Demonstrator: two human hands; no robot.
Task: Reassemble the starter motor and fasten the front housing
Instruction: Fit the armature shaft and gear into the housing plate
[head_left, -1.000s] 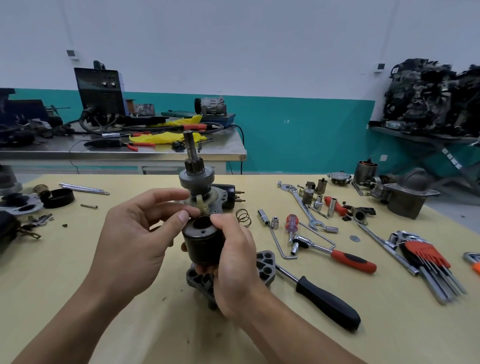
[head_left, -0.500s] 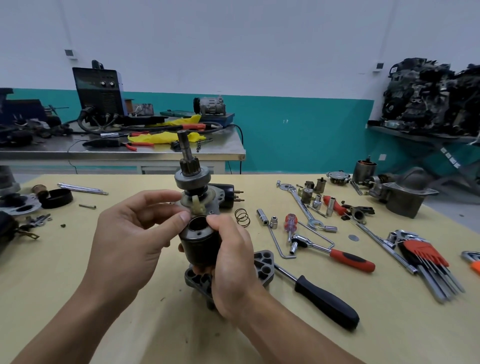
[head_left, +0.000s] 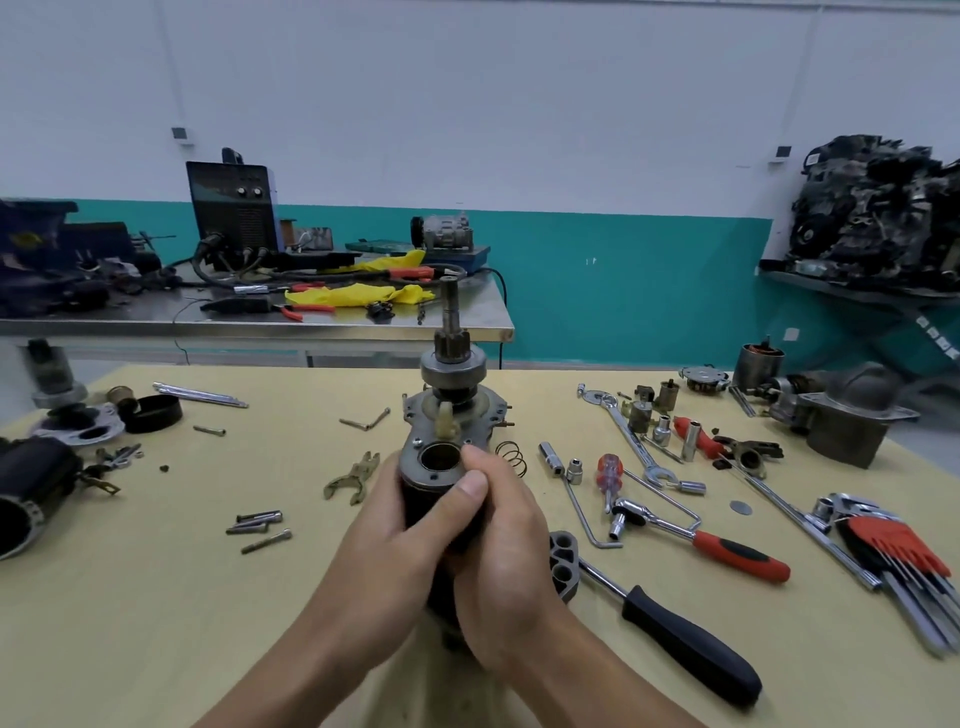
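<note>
The starter motor assembly (head_left: 451, 410) stands upright at the table's middle, its pinion gear and shaft pointing up above a grey mounting plate. In front of it sits the black solenoid cylinder (head_left: 440, 467) with its open bore facing up. My left hand (head_left: 395, 540) wraps the cylinder from the left, thumb across its front. From the right, my right hand (head_left: 504, 551) clasps it, fingertips on the rim. The grey front housing (head_left: 852, 421) lies far right on the table. Several loose bolts (head_left: 260, 527) lie to the left.
A coil spring (head_left: 511, 456) and a shift fork (head_left: 353, 475) lie beside the assembly. Ratchet (head_left: 696, 535), sockets, wrenches, hex keys (head_left: 904, 566) and a black-handled driver (head_left: 685, 642) crowd the right half. Motor parts (head_left: 31, 488) sit at the left edge. A steel bench stands behind.
Both hands have closed in around the black cylinder, my left thumb now across its front. The assembly sits straighter, and the view has shifted so more of the table's left shows.
</note>
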